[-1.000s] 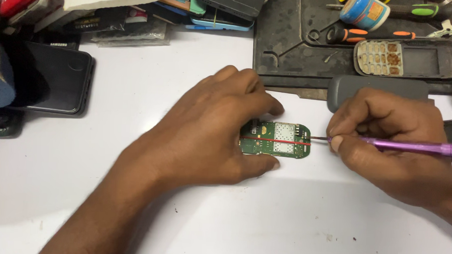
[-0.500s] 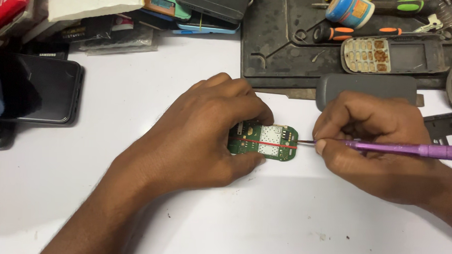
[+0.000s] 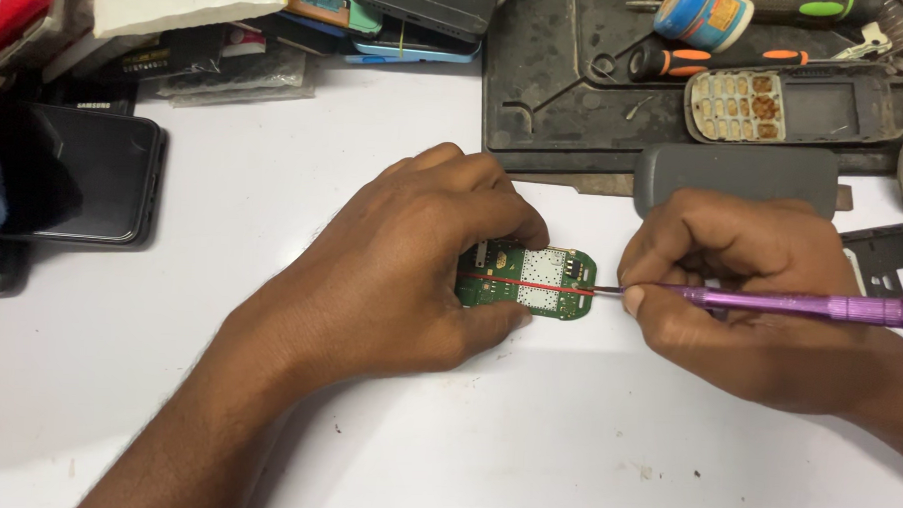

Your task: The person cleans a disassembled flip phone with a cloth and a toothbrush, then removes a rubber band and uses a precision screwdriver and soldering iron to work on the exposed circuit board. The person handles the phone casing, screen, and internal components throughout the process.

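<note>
One green circuit board (image 3: 529, 280), flat on white table (image 3: 272, 228), pinched by left hand (image 3: 411, 258). One purple screwdriver (image 3: 800, 305), gripped in right hand (image 3: 751, 285), tip at board's right edge. Two orange-handled screwdrivers (image 3: 668, 61) on one black mat (image 3: 557, 97).

Phone repair bench: screwdrivers (image 3: 678, 62), dismantled handsets (image 3: 787, 103).

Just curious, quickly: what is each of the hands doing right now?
Left hand: closed on the green circuit board, pinning it to the white table.
Right hand: closed around a purple screwdriver.
</note>
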Motion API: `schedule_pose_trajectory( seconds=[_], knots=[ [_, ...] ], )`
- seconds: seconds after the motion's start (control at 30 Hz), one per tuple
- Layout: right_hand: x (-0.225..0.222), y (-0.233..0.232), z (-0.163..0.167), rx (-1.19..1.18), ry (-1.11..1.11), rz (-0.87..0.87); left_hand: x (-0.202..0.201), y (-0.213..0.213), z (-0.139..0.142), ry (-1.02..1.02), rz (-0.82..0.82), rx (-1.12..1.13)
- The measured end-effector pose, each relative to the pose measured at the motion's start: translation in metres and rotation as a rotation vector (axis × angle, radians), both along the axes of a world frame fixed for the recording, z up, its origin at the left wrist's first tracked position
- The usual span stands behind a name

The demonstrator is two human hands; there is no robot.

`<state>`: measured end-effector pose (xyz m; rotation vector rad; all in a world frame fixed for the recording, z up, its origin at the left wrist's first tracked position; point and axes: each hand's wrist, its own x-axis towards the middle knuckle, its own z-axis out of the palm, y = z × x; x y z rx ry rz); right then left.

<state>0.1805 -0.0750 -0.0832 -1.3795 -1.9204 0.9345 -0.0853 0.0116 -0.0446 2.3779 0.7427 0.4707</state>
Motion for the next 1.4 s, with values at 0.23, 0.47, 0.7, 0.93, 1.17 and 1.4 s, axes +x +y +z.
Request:
schedule_pose_trajectory(
  seconds=[0.23,0.47,0.7,0.93,1.17,1.4],
  knots=[
    [-0.002,0.001,0.002,0.049,-0.011,0.019,-0.001,-0.001,-0.001,0.000,0.001,-0.007],
    [-0.001,-0.001,0.000,-0.017,0.034,-0.047,0.000,-0.001,-0.001,0.033,0.009,-0.083],
    [0.001,-0.002,0.000,-0.003,0.146,-0.046,-0.001,-0.002,0.001,-0.042,-0.011,-0.005],
    [0.000,-0.002,-0.001,0.007,0.133,-0.061,0.001,-0.002,0.001,-0.035,-0.007,-0.020],
    [0.001,-0.001,0.000,0.009,0.083,-0.043,0.001,-0.002,0.000,-0.007,0.003,-0.043],
    [-0.011,0.004,0.004,-0.059,0.175,-0.210,-0.004,-0.001,-0.004,-0.053,-0.060,0.048]
  ],
)
